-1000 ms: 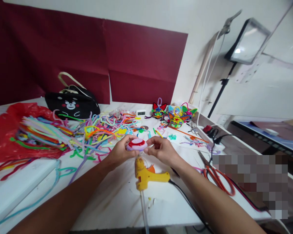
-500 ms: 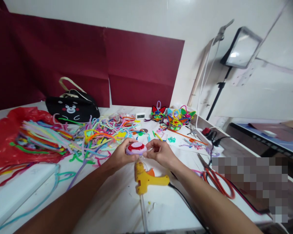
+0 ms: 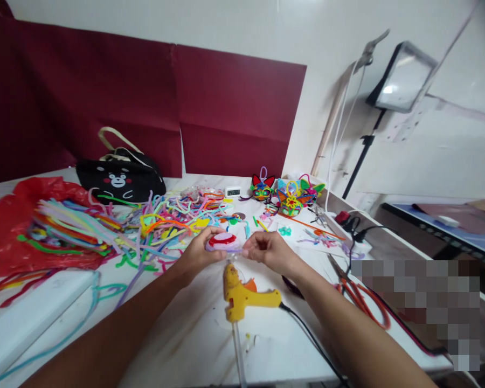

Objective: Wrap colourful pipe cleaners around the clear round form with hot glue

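My left hand (image 3: 194, 254) grips the side of a round coil of fuzzy pipe cleaner (image 3: 223, 242), lilac with a red ring around its lilac centre. The fingers of my right hand (image 3: 271, 251) are pinched on a lilac pipe cleaner end (image 3: 241, 251) that runs out from the coil's right edge. Just below both hands, a yellow hot glue gun (image 3: 248, 298) lies on the white table, its nozzle pointing toward the coil. A clear glue stick (image 3: 238, 350) comes out of its rear end.
Loose pipe cleaners (image 3: 173, 215) are heaped behind my left hand, beside a red plastic bag (image 3: 8, 231) and a black bag (image 3: 121, 180). Several colourful cat-face ornaments (image 3: 290, 202) stand at the back. Orange-handled scissors (image 3: 361, 302) and a power strip (image 3: 353, 245) lie right.
The coil has shifted slightly left and tilted in my left hand. My right hand now sits a little apart from it, with a short lilac length showing between.
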A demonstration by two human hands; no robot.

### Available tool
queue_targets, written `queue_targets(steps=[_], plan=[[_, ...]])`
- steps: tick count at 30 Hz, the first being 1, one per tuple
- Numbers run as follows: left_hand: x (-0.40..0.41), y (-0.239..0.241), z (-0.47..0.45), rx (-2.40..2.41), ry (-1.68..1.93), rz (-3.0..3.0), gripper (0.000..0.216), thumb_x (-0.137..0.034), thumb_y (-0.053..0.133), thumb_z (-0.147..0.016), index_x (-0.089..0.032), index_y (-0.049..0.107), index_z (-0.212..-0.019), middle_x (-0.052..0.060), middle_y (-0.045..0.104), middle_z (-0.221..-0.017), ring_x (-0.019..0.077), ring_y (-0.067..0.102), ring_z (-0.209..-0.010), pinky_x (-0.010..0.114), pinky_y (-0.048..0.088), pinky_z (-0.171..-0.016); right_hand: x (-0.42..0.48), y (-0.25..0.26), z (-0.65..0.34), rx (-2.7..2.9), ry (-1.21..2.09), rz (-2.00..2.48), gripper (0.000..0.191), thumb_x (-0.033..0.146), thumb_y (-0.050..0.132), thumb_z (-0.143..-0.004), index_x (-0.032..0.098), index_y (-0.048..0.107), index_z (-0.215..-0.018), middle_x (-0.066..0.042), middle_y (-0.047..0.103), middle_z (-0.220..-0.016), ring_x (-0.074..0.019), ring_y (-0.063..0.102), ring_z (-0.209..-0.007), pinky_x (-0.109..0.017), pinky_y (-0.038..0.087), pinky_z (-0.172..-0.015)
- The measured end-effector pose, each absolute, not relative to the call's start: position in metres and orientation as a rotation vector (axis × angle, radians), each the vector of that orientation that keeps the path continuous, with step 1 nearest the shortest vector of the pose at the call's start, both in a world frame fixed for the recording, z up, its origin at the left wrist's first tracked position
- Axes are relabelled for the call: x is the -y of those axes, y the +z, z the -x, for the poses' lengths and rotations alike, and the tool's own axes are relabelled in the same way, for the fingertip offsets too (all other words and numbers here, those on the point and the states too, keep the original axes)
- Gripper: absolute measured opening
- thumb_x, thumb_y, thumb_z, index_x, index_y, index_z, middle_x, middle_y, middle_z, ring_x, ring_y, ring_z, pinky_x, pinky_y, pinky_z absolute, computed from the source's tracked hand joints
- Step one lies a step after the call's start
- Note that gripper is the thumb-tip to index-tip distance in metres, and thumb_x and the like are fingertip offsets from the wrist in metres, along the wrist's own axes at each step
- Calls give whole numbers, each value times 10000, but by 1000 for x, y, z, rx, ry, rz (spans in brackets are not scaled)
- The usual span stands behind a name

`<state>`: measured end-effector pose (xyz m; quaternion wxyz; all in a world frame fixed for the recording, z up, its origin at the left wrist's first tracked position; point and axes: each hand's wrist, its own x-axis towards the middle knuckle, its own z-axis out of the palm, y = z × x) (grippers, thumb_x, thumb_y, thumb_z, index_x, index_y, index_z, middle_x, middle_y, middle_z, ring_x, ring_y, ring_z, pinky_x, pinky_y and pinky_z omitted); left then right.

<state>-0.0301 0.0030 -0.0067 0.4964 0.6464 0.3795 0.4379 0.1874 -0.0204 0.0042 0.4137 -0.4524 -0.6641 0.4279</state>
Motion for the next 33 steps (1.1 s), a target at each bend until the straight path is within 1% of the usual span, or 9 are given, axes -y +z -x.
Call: queue_targets(steps=[2, 5, 9, 12, 18, 22, 27, 30, 33], plan=[[-5, -8, 33, -909, 1083, -1521, 519, -324, 770, -623, -208, 590, -1096, 44, 669, -1047, 235, 614, -946, 296, 462, -771, 21, 10, -191, 1692, 1087, 1130, 367, 493, 786, -652, 153, 655, -690, 44, 508, -573, -86, 386, -526, -238, 289, -510], [-6, -6, 34, -903, 1088, -1460, 529, -318, 780, -610, -207, 598, -1095, 46, 677, -1046, 238, 617, -942, 298, 459, -774, 23, 16, -196, 1737, 1071, 1115, 324, 469, 738, -705, 153, 667, -704, 38, 513, -591, -89, 382, -548, -238, 288, -524], [-4, 0, 33, -940, 1116, -1344, 552, -321, 785, -562, -195, 601, -1067, 50, 681, -1039, 227, 633, -856, 296, 463, -710, 23, 19, -202, 1810, 1045, 1116, 287, 434, 724, -723, 154, 666, -704, 62, 431, -537, -83, 325, -526, -229, 262, -504], [-4, 3, 33, -955, 1131, -1282, 553, -313, 774, -561, -188, 604, -1073, 23, 684, -923, 207, 636, -773, 287, 462, -662, 21, 20, -208, 1856, 1012, 1125, 263, 412, 711, -741, 155, 663, -713, 67, 409, -534, -81, 310, -523, -223, 246, -496], [-7, 4, 35, -958, 1153, -1160, 564, -269, 774, -547, -197, 607, -1081, -25, 678, -751, 173, 639, -658, 261, 470, -617, 14, 19, -219, 1865, 929, 1140, 283, 430, 690, -762, 152, 652, -722, 36, 486, -598, -99, 377, -578, -216, 294, -513], [-8, 6, 35, -989, 1197, -1086, 556, -248, 778, -525, -199, 610, -1053, -24, 684, -758, 191, 674, -710, 276, 507, -652, 11, 21, -225, 1842, 880, 1163, 305, 450, 654, -786, 146, 656, -762, 26, 513, -607, -103, 412, -569, -223, 337, -521], [-14, 1, 37, -931, 1283, -1052, 452, -215, 772, -563, -190, 613, -986, -12, 691, -824, 197, 704, -783, 336, 563, -800, 8, 21, -232, 1930, 789, 1271, 192, 322, 599, -839, 147, 671, -871, 1, 602, -685, -122, 521, -614, -241, 434, -594], [-18, 0, 37, -909, 1346, -1013, 365, -181, 762, -584, -188, 615, -918, -18, 673, -792, 187, 703, -794, 364, 567, -880, 4, 15, -234, 2067, 687, 1426, 96, 172, 643, -782, 151, 687, -865, -13, 646, -728, -140, 572, -665, -251, 448, -650], [-19, 1, 37, -911, 1370, -973, 320, -149, 742, -600, -191, 614, -890, -29, 646, -756, 175, 695, -774, 381, 572, -896, 1, 7, -232, 2216, 545, 1608, 140, 88, 697, -704, 158, 716, -824, -59, 703, -811, -185, 621, -744, -270, 439, -688]])
